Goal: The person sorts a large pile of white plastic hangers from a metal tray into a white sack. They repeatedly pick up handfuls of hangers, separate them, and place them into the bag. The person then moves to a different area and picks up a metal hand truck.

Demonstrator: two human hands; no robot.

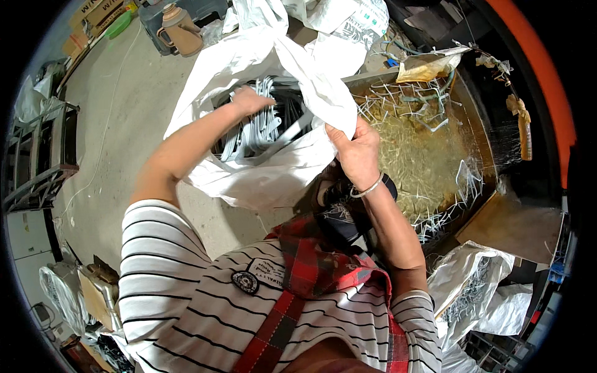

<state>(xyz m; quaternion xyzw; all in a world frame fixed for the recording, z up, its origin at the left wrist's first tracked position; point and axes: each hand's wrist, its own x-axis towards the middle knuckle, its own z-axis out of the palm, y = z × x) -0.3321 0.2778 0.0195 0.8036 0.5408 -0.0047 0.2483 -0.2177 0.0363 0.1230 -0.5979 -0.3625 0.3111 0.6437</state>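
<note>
A large white woven sack (249,180) stands open in front of me. Inside lies a heap of long, thin grey-white curved pieces (268,124), with dark ones among them; their exact kind is unclear. My left hand (250,101) reaches into the sack's mouth, its fingers curled over the upper ends of the pale pieces and partly hidden. At the sack's right side, my right hand (359,152) pinches the folded rim between thumb and fingers. That wrist wears a pale bracelet (368,186).
Right of the sack, a shallow metal bin (429,149) holds cloudy yellowish stuff and many thin white sprue-like bits. A tan jug (181,31) stands at the far left. Metal racks (43,155) line the left edge. Another white bag (466,286) of pieces is at lower right.
</note>
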